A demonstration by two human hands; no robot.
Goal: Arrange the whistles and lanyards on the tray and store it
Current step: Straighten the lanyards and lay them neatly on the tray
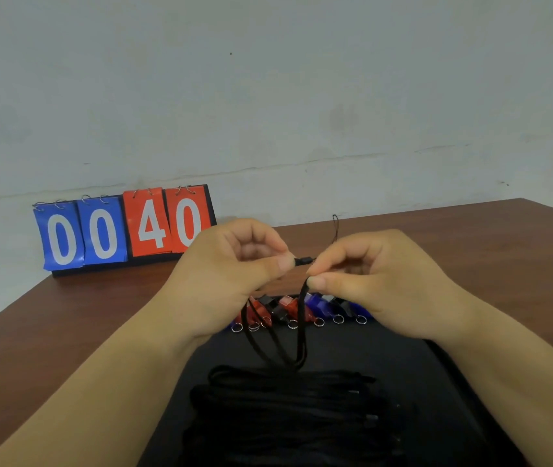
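1. While both hands are raised above the black tray (pixel 433 382), the left hand (pixel 234 264) pinches the small clasp end of a black lanyard (pixel 302 332) between thumb and forefinger, its other fingers curled.
2. Just beside it, the right hand (pixel 369 274) pinches the same cord between thumb and forefinger; a thin loop sticks up behind it.
3. From both hands, the cord hangs in loops down to the pile of lanyards (pixel 285 406) on the tray's near part.
4. Red, black and blue whistles (pixel 288 310) with metal rings lie in a row along the tray's far edge, partly hidden by the hands.
5. On the brown table (pixel 66 332), a scoreboard (pixel 123 227) reading 00 40 stands at the back left, against the wall (pixel 268 96).
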